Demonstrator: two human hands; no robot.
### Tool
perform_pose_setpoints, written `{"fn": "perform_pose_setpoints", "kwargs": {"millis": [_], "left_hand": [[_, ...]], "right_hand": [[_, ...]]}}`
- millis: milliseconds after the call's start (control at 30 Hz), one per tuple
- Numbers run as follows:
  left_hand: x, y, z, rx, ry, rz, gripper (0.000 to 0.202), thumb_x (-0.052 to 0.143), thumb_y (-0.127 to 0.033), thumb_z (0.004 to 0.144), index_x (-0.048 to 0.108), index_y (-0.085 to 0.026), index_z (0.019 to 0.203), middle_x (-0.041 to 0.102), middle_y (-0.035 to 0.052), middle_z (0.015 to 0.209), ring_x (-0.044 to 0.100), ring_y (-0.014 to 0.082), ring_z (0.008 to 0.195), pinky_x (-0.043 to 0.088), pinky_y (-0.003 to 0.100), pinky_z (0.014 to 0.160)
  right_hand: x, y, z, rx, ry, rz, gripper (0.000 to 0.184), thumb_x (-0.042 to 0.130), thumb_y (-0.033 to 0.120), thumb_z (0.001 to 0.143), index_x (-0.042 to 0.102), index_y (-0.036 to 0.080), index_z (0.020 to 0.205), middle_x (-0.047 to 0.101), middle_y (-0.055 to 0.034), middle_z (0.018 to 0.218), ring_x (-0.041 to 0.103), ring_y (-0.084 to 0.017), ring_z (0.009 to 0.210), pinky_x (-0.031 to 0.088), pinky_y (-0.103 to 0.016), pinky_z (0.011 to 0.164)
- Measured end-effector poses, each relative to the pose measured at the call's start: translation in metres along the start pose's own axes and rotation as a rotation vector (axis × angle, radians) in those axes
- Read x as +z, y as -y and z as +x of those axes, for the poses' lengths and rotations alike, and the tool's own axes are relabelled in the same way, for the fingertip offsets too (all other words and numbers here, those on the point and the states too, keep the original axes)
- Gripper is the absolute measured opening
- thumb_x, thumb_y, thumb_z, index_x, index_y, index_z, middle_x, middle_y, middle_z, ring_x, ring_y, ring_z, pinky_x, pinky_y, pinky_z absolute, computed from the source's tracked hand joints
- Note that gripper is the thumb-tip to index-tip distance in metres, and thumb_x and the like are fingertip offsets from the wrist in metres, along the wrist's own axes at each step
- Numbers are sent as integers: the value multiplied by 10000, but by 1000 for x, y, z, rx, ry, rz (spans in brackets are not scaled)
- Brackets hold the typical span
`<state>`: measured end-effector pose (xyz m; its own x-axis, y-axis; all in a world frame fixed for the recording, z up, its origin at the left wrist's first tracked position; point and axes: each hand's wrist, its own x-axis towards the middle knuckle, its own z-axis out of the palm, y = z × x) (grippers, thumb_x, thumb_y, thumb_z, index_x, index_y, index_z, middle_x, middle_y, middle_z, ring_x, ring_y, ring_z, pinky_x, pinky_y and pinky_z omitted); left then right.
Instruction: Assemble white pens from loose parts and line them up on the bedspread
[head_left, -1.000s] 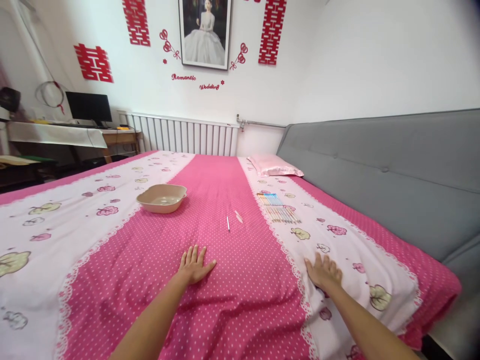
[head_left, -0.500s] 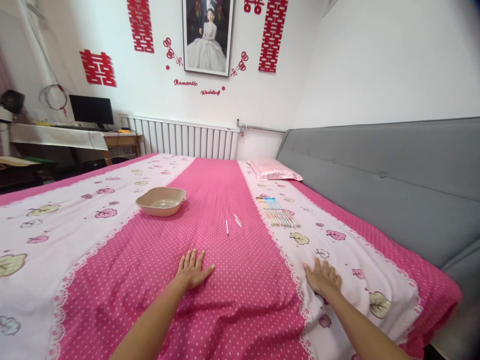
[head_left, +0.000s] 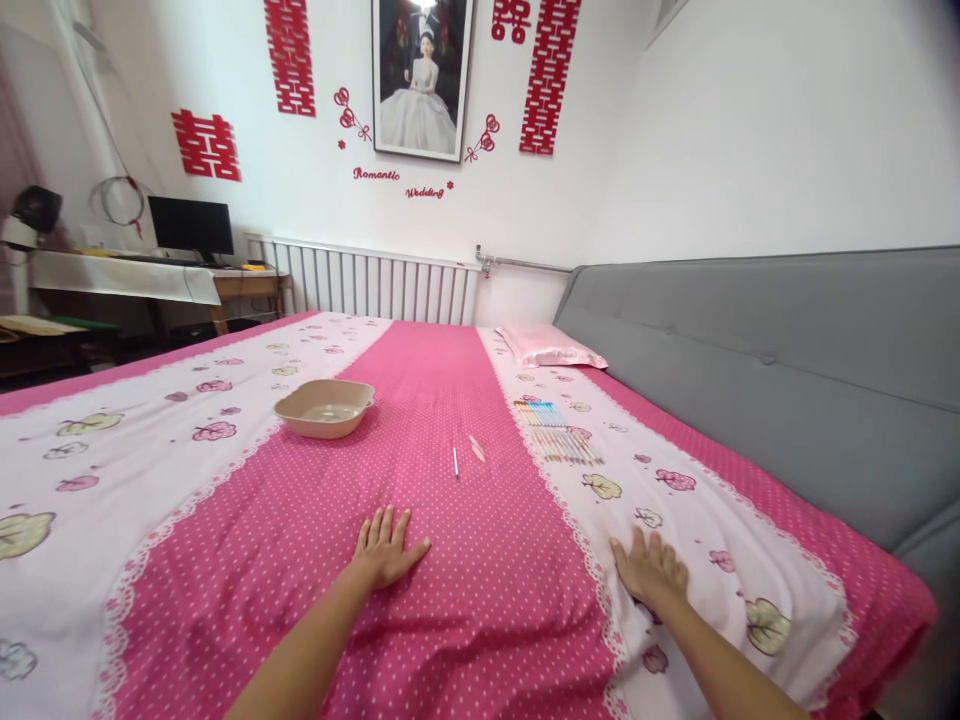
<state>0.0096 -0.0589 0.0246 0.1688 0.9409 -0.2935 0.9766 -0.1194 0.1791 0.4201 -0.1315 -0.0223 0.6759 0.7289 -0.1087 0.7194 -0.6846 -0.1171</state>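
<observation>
My left hand [head_left: 386, 550] lies flat on the pink dotted bedspread [head_left: 480, 580], fingers spread and holding nothing. On the pale printed strip to the right, my right hand [head_left: 651, 570] rests palm down, its fingers apart and empty too. Beyond them, near the middle, lies a thin white pen-like stick [head_left: 455, 463]. Beside it is a small pale pink slim piece [head_left: 477, 449] whose kind I cannot make out. Two rows of slim pens [head_left: 559, 430], with blue, orange and brownish ends, lie farther out on the right. A beige plastic basin [head_left: 324, 411] sits beyond my left hand.
A pink satin pillow [head_left: 551, 346] lies at the far right against the grey padded headboard [head_left: 787, 330]. Behind the bed stands a white radiator [head_left: 367, 283]. A desk [head_left: 127, 277] with a black monitor [head_left: 191, 227] is at the far left.
The whole view has shifted slightly, so everything sits a little lower in the picture. Both hands stay flat on the bedspread, and the objects keep their places.
</observation>
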Motion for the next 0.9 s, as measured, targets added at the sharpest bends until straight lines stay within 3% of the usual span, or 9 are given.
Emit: {"fn": "perform_pose_setpoints", "kwargs": {"millis": [467, 600, 900], "left_hand": [[-2, 1, 0, -8, 19, 6, 994, 74, -800, 684, 50, -148, 1435, -50, 128, 1496, -88, 290, 1360, -27, 464, 1103], [-1, 3, 1, -1, 13, 2, 982, 80, -794, 690, 52, -153, 1433, -40, 102, 1498, -84, 294, 1360, -23, 474, 1103], [-2, 3, 0, -1, 14, -25, 963, 91, -777, 711, 55, -133, 1426, -59, 135, 1489, -105, 289, 1352, -40, 479, 1098]], "right_hand": [[-4, 4, -3, 4, 30, -14, 728, 121, 561, 844, 129, 148, 1443, 86, -135, 1517, 91, -320, 1376, 67, -467, 1081], [-1, 4, -1, 7, 20, -26, 727, 141, 563, 842, 138, 153, 1442, 87, -134, 1517, 110, -313, 1375, 76, -467, 1083], [7, 3, 4, 0, -16, 1, 745, 186, 568, 824, 185, 142, 1434, 137, -146, 1507, 134, -327, 1368, 97, -480, 1084]]}}
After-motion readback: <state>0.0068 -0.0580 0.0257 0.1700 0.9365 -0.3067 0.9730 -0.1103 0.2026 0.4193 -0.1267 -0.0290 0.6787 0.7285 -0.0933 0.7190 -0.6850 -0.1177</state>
